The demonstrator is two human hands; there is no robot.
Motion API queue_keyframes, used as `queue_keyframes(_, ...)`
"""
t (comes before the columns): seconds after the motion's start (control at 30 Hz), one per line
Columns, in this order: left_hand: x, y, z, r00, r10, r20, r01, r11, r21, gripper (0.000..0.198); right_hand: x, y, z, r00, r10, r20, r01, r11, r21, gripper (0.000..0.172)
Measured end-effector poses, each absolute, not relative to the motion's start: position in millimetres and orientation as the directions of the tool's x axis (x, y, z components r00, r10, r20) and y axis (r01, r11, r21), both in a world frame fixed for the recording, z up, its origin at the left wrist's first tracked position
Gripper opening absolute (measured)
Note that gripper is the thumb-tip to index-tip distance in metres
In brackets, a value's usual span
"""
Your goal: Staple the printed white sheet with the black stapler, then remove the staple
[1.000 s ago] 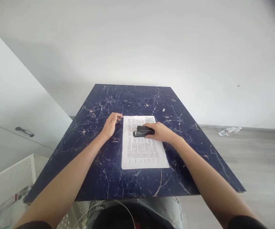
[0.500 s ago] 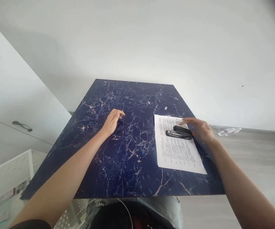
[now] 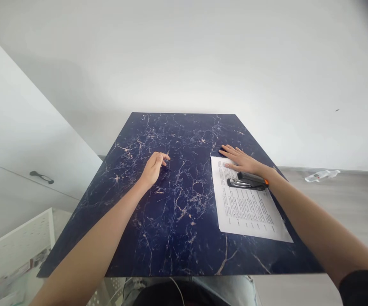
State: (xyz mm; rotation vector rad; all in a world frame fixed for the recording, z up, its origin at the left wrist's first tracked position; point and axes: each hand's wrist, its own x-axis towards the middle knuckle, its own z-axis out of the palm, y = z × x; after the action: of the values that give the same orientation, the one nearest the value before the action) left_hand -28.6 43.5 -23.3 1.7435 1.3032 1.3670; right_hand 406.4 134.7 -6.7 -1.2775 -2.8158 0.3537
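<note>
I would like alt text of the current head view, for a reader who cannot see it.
A right hand is spread across the far edge of a printed paper, just beyond a black stapler that rests on the paper. The left hand, loosely curled, is apart from them, over a dark blue marbled table.

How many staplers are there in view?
1: the black stapler lies on the printed paper, close to the right hand. The clutter at lower left is too unclear to rule out more.

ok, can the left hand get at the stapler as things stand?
Probably yes, with a stretch: only tabletop and paper show between the left hand and the stapler.
</note>
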Motion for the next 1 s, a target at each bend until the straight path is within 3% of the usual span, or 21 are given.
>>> queue_keyframes(0.17, -30, 46, -22, -0.045, 0.938, 0.345, 0.230, -0.326, 0.917, 0.052, 405, 140, -17, -0.647, 0.760, -0.065, 0.758, 0.631, -0.165, 0.079)
queue_keyframes(0.3, -37, 52, -21, -0.205, 0.947, 0.246, -0.060, -0.263, 0.963, 0.051, 388, 140, -16, -0.654, 0.754, -0.060, 0.752, 0.639, -0.162, 0.078)
queue_keyframes(0.43, -51, 59, -15, -0.355, 0.911, 0.211, -0.259, -0.313, 0.914, 0.044, 340, 141, -15, -0.685, 0.728, -0.028, 0.721, 0.672, -0.169, 0.076)
queue_keyframes(0.57, -91, 63, -2, -0.488, 0.863, 0.129, -0.334, -0.322, 0.886, 0.038, 262, 140, -18, -0.721, 0.692, 0.025, 0.673, 0.709, -0.211, 0.075)
queue_keyframes(0.67, -138, 57, 7, -0.470, 0.878, 0.090, -0.426, -0.315, 0.848, 0.050, 196, 132, -19, -0.751, 0.659, 0.037, 0.636, 0.737, -0.230, 0.073)
queue_keyframes(0.77, -175, 44, 12, -0.469, 0.873, 0.136, -0.551, -0.409, 0.727, 0.062, 133, 122, -18, -0.773, 0.633, 0.036, 0.610, 0.758, -0.229, 0.072)
queue_keyframes(1.0, -192, 30, 16, -0.475, 0.852, 0.222, -0.601, -0.498, 0.625, 0.064, 30, 115, -10, -0.817, 0.576, 0.006, 0.552, 0.785, -0.280, 0.080)
